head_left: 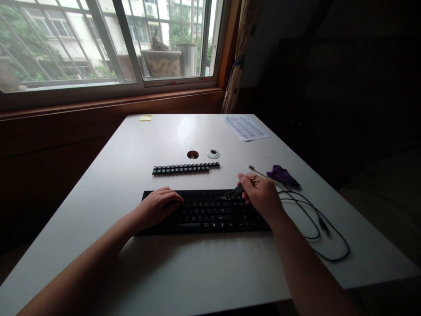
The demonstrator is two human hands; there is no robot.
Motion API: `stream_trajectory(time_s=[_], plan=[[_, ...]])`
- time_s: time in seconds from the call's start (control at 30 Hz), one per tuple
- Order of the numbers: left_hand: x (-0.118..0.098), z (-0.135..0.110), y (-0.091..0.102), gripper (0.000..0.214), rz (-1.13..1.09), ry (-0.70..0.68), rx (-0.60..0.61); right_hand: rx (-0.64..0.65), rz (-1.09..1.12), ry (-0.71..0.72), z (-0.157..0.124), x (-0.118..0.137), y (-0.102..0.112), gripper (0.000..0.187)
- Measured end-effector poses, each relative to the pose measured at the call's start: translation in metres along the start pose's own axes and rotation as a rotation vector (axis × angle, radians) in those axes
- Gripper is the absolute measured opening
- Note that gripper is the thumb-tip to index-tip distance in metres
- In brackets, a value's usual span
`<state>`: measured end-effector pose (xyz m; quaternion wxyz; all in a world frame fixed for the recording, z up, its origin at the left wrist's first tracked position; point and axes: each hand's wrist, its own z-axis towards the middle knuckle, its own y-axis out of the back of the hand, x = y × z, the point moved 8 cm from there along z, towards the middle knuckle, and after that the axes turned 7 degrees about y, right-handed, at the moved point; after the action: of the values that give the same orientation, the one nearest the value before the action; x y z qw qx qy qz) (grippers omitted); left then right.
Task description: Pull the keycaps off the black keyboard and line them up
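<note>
A black keyboard (pixel 210 213) lies on the white table (pixel 197 267) in front of me. My left hand (pixel 159 205) rests palm down on the keyboard's left end, fingers curled loosely over the keys. My right hand (pixel 261 193) is closed around a small black keycap puller (pixel 234 193), whose wire tip sits over the keyboard's top row. A row of several removed black keycaps (pixel 186 168) is lined up on the table behind the keyboard.
The keyboard's black cable (pixel 315 232) loops on the table at the right. A purple cloth (pixel 283 176) and a thin brush (pixel 259 172) lie behind my right hand. Further back are a cable hole (pixel 192 154), its cap (pixel 213 154), a printed sheet (pixel 246 127) and a yellow note (pixel 145 118).
</note>
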<state>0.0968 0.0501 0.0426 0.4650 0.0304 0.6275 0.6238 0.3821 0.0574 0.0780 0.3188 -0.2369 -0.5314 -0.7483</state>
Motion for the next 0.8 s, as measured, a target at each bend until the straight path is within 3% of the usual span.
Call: stream_trajectory(time_s=[0.27, 0.6, 0.8], plan=[[0.001, -0.001, -0.001, 0.019, -0.003, -0.016, -0.007, 0.034, 0.121, -0.107, -0.002, -0.012, -0.019, 0.046], [-0.001, -0.001, 0.001, 0.020, 0.004, -0.038, -0.030, 0.115, -0.101, 0.175, -0.003, 0.026, -0.034, 0.042], [0.001, -0.001, 0.000, 0.019, 0.010, -0.021, -0.018, 0.132, 0.106, 0.037, 0.001, 0.004, -0.036, 0.045]])
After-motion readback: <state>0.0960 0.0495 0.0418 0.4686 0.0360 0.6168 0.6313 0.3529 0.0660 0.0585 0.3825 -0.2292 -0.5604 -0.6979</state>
